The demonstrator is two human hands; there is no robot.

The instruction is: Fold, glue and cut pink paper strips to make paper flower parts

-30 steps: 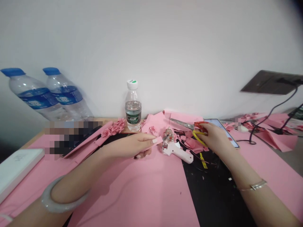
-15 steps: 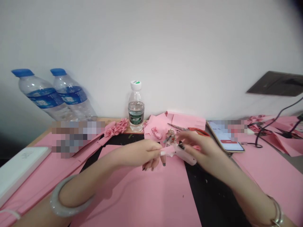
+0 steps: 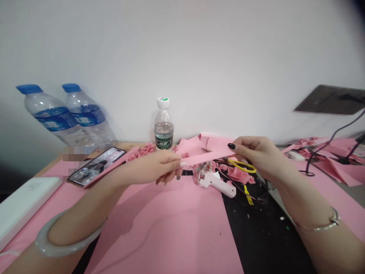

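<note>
On my feed, a white wall (image 3: 182,57) rises behind a wooden desk (image 3: 132,145) covered in pink paper sheets (image 3: 159,236). My left hand (image 3: 154,167) and right hand (image 3: 256,156) are apart, each pinching one end of a pink paper strip (image 3: 205,156), held just above a white glue gun (image 3: 213,184).

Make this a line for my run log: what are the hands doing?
left hand: holds pink paper strip | right hand: holds other end | nearby: white glue gun
</note>
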